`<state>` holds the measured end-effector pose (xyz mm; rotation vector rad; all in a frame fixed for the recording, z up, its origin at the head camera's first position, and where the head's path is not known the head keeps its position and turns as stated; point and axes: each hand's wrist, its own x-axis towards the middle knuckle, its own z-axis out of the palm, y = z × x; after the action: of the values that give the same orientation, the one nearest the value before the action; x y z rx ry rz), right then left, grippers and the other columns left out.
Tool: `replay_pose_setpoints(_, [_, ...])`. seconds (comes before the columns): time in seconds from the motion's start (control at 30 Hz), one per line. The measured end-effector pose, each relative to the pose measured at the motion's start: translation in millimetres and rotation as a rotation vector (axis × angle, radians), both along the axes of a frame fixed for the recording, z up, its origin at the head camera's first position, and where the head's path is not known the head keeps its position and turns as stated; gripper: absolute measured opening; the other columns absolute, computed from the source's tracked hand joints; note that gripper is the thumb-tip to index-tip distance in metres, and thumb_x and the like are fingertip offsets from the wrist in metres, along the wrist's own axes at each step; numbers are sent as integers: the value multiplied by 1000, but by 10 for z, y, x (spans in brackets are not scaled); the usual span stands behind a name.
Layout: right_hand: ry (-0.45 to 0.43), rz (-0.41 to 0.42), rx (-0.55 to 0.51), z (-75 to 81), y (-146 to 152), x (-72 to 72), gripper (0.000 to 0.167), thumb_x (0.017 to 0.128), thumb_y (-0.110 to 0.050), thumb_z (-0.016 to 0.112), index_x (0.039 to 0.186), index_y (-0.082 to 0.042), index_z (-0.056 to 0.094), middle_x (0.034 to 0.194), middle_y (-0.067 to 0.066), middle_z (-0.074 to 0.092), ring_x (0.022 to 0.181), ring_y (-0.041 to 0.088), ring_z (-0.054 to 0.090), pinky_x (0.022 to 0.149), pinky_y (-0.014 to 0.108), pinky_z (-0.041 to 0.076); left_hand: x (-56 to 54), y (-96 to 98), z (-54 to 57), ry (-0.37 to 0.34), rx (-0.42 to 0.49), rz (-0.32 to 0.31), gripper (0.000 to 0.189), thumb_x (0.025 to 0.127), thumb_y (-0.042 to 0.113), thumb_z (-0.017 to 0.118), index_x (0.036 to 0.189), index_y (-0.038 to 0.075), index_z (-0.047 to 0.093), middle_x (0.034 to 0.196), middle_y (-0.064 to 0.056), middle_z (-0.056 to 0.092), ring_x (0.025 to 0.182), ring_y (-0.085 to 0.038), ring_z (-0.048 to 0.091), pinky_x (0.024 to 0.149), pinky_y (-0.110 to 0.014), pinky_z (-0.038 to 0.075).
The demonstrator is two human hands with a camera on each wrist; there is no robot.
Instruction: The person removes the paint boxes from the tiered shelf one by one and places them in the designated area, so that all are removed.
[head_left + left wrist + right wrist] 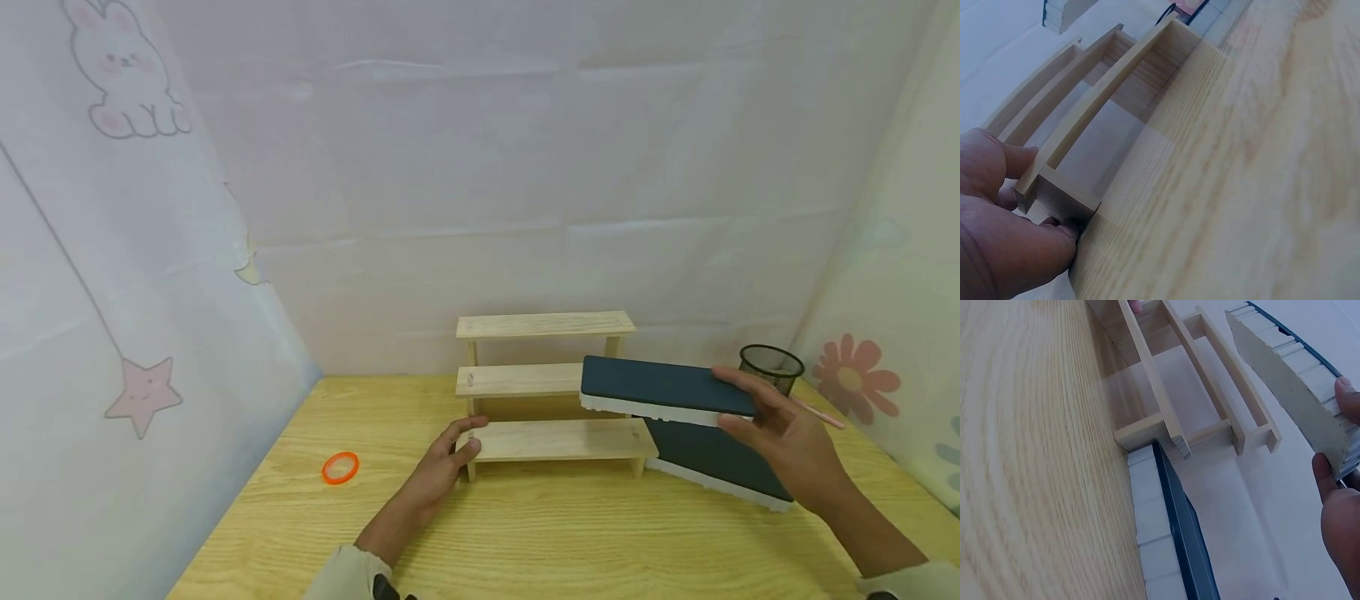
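Observation:
A three-tier wooden step shelf (555, 443) stands on the table. My left hand (442, 465) grips the left end of its lowest tier. In the left wrist view, fingers (1019, 159) press on that board end, with others down by its leg. My right hand (791, 442) pinches one end of a long block (660, 385) with a dark blue back and white ribbed sides, like a board eraser. That block is raised in front of the shelf's right side, and its flat pale underside shows in the right wrist view. A similar blue-backed block (720, 458) lies on the table by the shelf's right leg.
Behind the right hand stands a black mesh cup (771, 367), with a pink stick (817, 412) near it. An orange ring (341, 468) lies on the table (315, 542) to the left. Printed cloth walls (480, 167) enclose the back and both sides.

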<state>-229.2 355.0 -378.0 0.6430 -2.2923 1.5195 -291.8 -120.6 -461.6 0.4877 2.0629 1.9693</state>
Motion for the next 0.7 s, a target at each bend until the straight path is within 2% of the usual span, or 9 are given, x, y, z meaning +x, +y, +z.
replay_pose_setpoints(0.27, [-6, -32, -21, -16, 137, 149, 63, 98, 10, 57, 155, -6, 37, 159, 10, 32, 131, 6, 50, 92, 18, 50, -2, 2, -3, -3, 3, 4, 44, 108, 31, 50, 150, 21, 42, 167, -8, -6, 149, -37, -20, 112, -72, 4])
replay_pose_setpoints(0.5, [-35, -139, 56, -91, 289, 324, 63, 100, 4, 57, 157, -12, 35, 161, 2, 29, 131, -4, 47, 90, 14, 49, 10, -1, 5, -2, -3, -2, 43, 108, 32, 49, 150, 23, 43, 167, -8, -6, 149, -38, -20, 111, -73, 3])
replay_pose_setpoints(0.7, [5, -235, 126, -187, 411, 444, 64, 99, 1, 60, 157, -13, 36, 161, -4, 29, 127, -11, 45, 88, 13, 49, 9, 6, 13, 5, 1, 2, 45, 108, 31, 49, 151, 20, 42, 167, -6, -5, 149, -37, -20, 112, -72, 3])
